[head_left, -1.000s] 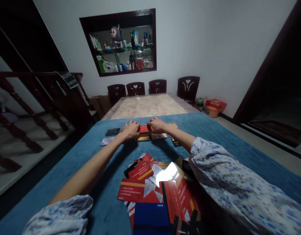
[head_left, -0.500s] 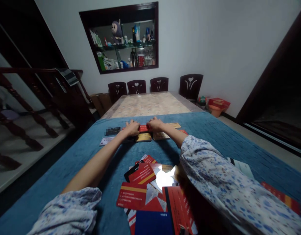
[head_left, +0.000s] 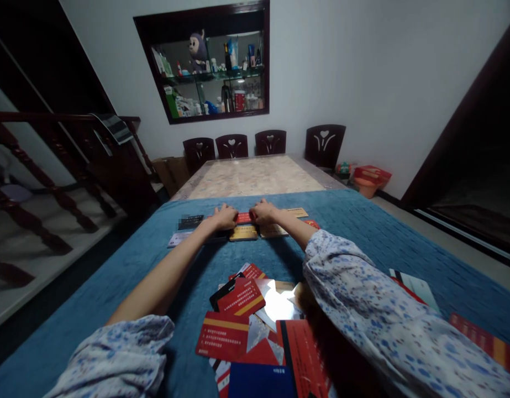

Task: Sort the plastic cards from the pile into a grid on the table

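Both my arms reach far across a blue cloth [head_left: 362,221]. My left hand [head_left: 224,217] and my right hand [head_left: 263,211] rest on either side of a red card [head_left: 243,218], fingers pressing on it, in a row of cards laid flat. A gold card [head_left: 243,232] lies just in front of it, a dark card [head_left: 190,221] and a pale card [head_left: 177,239] to the left, tan cards [head_left: 296,212] to the right. Close to me sits a loose pile of red cards [head_left: 242,318] with a blue one [head_left: 261,381].
Beyond the cloth the bare marble table top [head_left: 255,176] runs to several dark chairs [head_left: 324,145] by the wall. A wooden stair railing [head_left: 51,166] stands at left. More cards [head_left: 416,286] lie at my right. A wall niche [head_left: 209,72] holds bottles and a toy.
The view has shifted slightly, bringing cards at the right into sight. Both hands stay on the red card in the far row.
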Motion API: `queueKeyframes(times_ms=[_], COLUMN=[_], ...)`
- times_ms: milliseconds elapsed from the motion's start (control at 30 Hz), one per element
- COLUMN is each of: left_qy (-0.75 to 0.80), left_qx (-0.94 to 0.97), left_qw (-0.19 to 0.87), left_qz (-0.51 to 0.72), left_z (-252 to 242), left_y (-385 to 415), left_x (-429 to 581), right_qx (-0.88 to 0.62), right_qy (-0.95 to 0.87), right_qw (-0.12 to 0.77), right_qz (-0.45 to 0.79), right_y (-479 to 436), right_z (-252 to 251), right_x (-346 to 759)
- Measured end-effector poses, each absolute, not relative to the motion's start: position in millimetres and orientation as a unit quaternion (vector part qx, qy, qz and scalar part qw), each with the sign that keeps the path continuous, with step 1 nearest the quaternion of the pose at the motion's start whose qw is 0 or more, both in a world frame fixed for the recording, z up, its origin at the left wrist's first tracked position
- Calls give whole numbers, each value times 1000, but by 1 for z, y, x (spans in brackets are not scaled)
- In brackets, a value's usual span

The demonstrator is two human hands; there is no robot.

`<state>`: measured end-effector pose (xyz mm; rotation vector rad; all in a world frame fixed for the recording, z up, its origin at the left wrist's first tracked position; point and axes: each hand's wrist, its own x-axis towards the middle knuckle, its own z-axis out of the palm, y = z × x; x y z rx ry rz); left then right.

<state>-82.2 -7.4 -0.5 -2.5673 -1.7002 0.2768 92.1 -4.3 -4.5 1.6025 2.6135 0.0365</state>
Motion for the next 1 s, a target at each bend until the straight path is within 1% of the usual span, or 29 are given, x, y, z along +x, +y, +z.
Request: queueKeyframes(times_ms=[467,700,867,1000], left_qy=[-554,-548,-550,-547], left_qx=[-826,-828,-829,-833], left_qw=[7,22,19,42], left_qz=[101,118,103,67], left_z=[-2,0,4,9], left_y=[1,-2,-6,-14], left_x=[-81,-80,-82,-81], right_qx=[519,515,510,505], right_qy=[854,856,860,862], right_qw=[39,39,26,25], right_qz=[13,14,21,34], right_y=[-3,-2,-6,-14], right_z=[-6,-4,-1,8], right_x=[93,95,101,112])
